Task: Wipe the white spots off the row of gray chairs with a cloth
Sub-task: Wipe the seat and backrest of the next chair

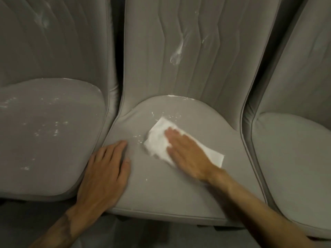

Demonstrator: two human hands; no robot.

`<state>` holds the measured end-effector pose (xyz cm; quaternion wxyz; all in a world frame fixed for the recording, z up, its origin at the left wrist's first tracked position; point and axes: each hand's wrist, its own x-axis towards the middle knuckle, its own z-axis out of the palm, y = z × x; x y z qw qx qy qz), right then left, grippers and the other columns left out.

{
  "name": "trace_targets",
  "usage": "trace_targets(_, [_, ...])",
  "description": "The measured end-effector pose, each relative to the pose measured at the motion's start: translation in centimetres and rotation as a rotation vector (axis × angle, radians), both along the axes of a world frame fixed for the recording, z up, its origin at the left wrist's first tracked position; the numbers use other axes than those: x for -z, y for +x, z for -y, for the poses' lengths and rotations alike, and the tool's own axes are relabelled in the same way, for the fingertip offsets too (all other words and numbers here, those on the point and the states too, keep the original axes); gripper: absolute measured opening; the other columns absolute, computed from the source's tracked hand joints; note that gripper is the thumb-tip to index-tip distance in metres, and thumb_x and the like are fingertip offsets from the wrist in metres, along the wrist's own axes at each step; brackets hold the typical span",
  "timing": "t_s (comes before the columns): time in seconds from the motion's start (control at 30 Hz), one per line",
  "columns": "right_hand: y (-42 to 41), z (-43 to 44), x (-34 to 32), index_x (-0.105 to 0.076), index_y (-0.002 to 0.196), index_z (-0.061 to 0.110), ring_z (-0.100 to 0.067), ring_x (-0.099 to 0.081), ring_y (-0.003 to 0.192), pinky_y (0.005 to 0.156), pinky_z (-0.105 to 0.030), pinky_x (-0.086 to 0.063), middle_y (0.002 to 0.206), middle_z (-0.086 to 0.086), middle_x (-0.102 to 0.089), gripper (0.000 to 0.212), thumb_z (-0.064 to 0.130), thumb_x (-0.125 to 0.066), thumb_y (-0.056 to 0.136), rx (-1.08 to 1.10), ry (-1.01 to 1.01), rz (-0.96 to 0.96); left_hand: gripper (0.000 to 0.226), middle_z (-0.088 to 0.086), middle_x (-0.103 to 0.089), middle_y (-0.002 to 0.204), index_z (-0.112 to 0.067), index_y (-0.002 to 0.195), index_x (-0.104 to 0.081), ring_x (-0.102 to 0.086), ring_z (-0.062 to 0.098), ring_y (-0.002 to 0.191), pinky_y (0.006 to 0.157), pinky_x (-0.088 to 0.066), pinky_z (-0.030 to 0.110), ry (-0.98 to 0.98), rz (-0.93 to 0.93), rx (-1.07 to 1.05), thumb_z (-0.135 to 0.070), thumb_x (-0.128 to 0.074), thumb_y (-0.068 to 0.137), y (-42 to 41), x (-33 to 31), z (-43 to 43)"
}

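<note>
Item: white cloth [158, 138], folded flat, lying on the seat of the middle chair [179, 192], a little left of the seat's centre. Your right hand [186, 154] lies palm-down on it, fingers [172, 138] straight and close together, pressing rather than pinching; cloth shows beyond the fingertips and beside the wrist. White spots [168, 116]: a scatter just beyond the cloth's far corner, a smaller cluster [138, 137] just beside its left edge, and one fleck nearer you. Advice: keep the palm flat and the pressure even, push the cloth's far edge through the scatter, then sweep left over the smaller cluster. The marks look powdery, so short overlapping strokes toward one place should gather them rather than spread them, and a fresh face of the cloth may be wanted once this one loads up. Your left hand [105, 169] rests flat on the seat's left edge, fingers [114, 149] loosely apart, holding nothing; it serves well as a brace. Also on the middle chair: a white line [179, 96] along the crease where seat meets backrest, and a white smear [176, 54] on the backrest above. Left chair [75, 158]: seat widely speckled, backrest smeared high up. Right chair [295, 158]: no marks that can be made out in the part shown. Floor [161, 237]: dark, below the seat fronts.
</note>
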<state>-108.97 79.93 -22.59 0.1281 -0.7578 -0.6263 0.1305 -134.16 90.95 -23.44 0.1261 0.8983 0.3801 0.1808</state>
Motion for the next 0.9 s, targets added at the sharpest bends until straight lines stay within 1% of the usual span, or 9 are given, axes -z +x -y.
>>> trace_targets(0.1, [0.9, 1.5, -0.4, -0.009, 0.166, 0.031, 0.007, 0.003, 0.157, 0.123, -0.011, 0.011, 0.171, 0.020, -0.001, 0.060, 0.052, -0.019, 0.111, -0.034, -0.014, -0.052, 0.055, 0.004, -0.060, 0.143, -0.012, 0.148, -0.052, -0.054, 0.024, 0.122, 0.107, -0.045, 0.046, -0.007, 0.011, 0.015, -0.038, -0.032, 0.104, -0.2, 0.1, -0.1])
trace_targets(0.2, [6.9, 0.6, -1.2, -0.019, 0.165, 0.015, -0.012, -0.010, 0.161, 0.130, -0.024, 0.000, 0.173, 0.000, -0.012, 0.056, 0.032, -0.031, 0.113, 0.193, -0.011, 0.000, 0.054, 0.003, -0.060, 0.143, -0.013, 0.148, -0.051, -0.054, 0.024, 0.121, 0.106, -0.046, 0.046, 0.009, 0.003, 0.014, -0.038, -0.032, 0.105, -0.2, 0.0, -0.1])
trace_targets(0.3, [8.1, -2.6, -1.6, -0.009, 0.166, 0.012, -0.017, -0.002, 0.162, 0.131, -0.036, -0.002, 0.175, -0.004, -0.003, 0.058, 0.034, -0.024, 0.114, 0.389, -0.085, 0.018, 0.054, 0.002, -0.059, 0.143, -0.014, 0.148, -0.051, -0.054, 0.023, 0.122, 0.107, -0.045, 0.044, 0.009, -0.018, -0.010, -0.040, -0.033, 0.104, 0.1, -0.1, -0.1])
trace_targets(0.4, [3.2, -5.8, -0.5, -0.008, 0.166, 0.012, -0.019, -0.002, 0.162, 0.131, -0.035, -0.002, 0.175, -0.006, -0.002, 0.059, 0.036, -0.022, 0.114, 0.232, -0.051, 0.017, 0.054, 0.000, -0.059, 0.144, -0.016, 0.148, -0.052, -0.054, 0.022, 0.123, 0.108, -0.042, 0.041, -0.002, -0.011, -0.014, -0.041, -0.033, 0.104, 0.0, 0.0, -0.2])
trace_targets(0.5, [1.3, -5.0, 0.4, -0.011, 0.167, 0.022, -0.010, -0.003, 0.161, 0.128, -0.027, 0.001, 0.175, 0.005, -0.006, 0.063, 0.049, -0.019, 0.111, 0.031, -0.037, 0.008, 0.055, 0.002, -0.060, 0.144, -0.014, 0.147, -0.054, -0.056, 0.023, 0.123, 0.109, -0.042, 0.042, -0.010, 0.005, -0.003, -0.040, -0.032, 0.104, 0.0, -0.1, -0.2])
trace_targets(0.6, [5.8, -4.1, -0.2, -0.015, 0.166, 0.027, -0.009, -0.006, 0.161, 0.128, -0.030, -0.004, 0.174, 0.007, -0.009, 0.060, 0.048, -0.025, 0.112, 0.153, -0.050, 0.042, 0.053, 0.002, -0.059, 0.146, -0.013, 0.144, -0.056, -0.056, 0.024, 0.125, 0.110, -0.043, 0.044, -0.017, 0.006, 0.000, -0.039, -0.033, 0.103, 0.0, -0.1, 0.0])
trace_targets(0.73, [7.2, -5.9, -0.9, -0.006, 0.167, 0.031, -0.020, -0.002, 0.162, 0.131, -0.041, -0.004, 0.176, -0.001, -0.001, 0.062, 0.053, -0.017, 0.110, 0.343, -0.127, 0.106, 0.052, -0.001, -0.056, 0.148, -0.016, 0.143, -0.056, -0.053, 0.020, 0.129, 0.113, -0.041, 0.041, -0.029, -0.005, -0.021, -0.040, -0.034, 0.103, 0.1, -0.2, 0.0])
trace_targets(0.8, [4.3, -7.7, -0.7, -0.004, 0.166, 0.036, -0.025, -0.001, 0.162, 0.131, -0.044, -0.004, 0.176, -0.004, 0.000, 0.061, 0.054, -0.016, 0.109, 0.315, -0.106, 0.092, 0.051, -0.001, -0.056, 0.148, -0.016, 0.143, -0.056, -0.053, 0.020, 0.129, 0.113, -0.042, 0.042, -0.026, -0.013, -0.025, -0.040, -0.035, 0.103, 0.1, -0.2, 0.1])
trace_targets(0.9, [-0.3, -8.5, -0.2, -0.007, 0.165, 0.041, -0.022, 0.000, 0.162, 0.130, -0.042, -0.002, 0.176, -0.001, 0.001, 0.063, 0.063, -0.016, 0.106, 0.108, -0.073, 0.047, 0.051, 0.000, -0.057, 0.147, -0.015, 0.142, -0.057, -0.054, 0.021, 0.128, 0.112, -0.043, 0.043, -0.031, -0.001, -0.017, -0.039, -0.035, 0.102, 0.0, -0.1, 0.0])
